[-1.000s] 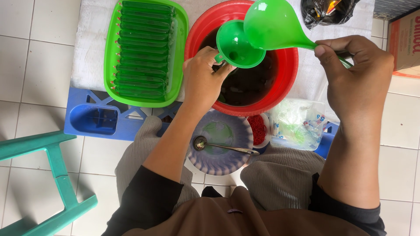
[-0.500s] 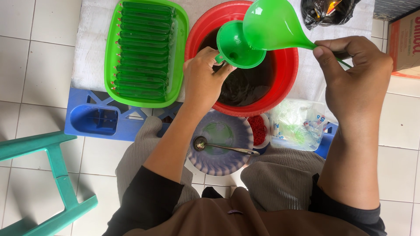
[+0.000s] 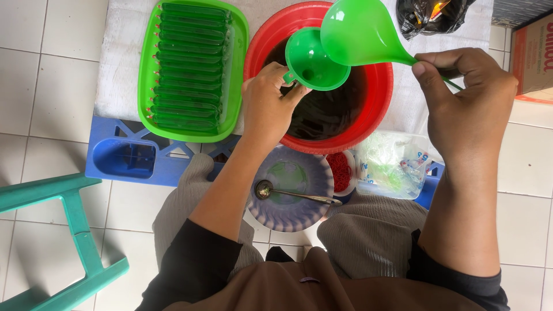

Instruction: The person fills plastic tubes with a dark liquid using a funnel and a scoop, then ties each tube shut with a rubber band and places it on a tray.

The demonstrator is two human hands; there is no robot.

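We see the right hand with its grip clamped on the thin handle of a green plastic ladle; thumb and curled fingers hide most of that handle, and only a short green tip shows past the knuckles. The ladle's bowl is smooth, rounded and glossy, tilted so its underside faces us, and its rim overlaps the edge of a green plastic funnel. What the ladle carries we cannot tell.

The left hand has its grip closed about the funnel from below, fingers wrapped near the small side tab; the spout and anything beneath it are hidden by the hand. The funnel is a shallow cone with a dark hole at its centre, held over a round red plastic basin of dark liquid.

Left of the basin lies a rectangular green tray with rounded corners, packed with 1 row of long, narrow, translucent green packets. Basin and tray rest on a pale cloth-covered surface above a blue plastic stool.

Nearer the body we note a ribbed bluish bowl with a metal spoon across it, a small heap of red rubber bands and a crumpled clear plastic bag. A black bag and a cardboard box are cut off at the top right; a teal frame is cut off at the lower left.
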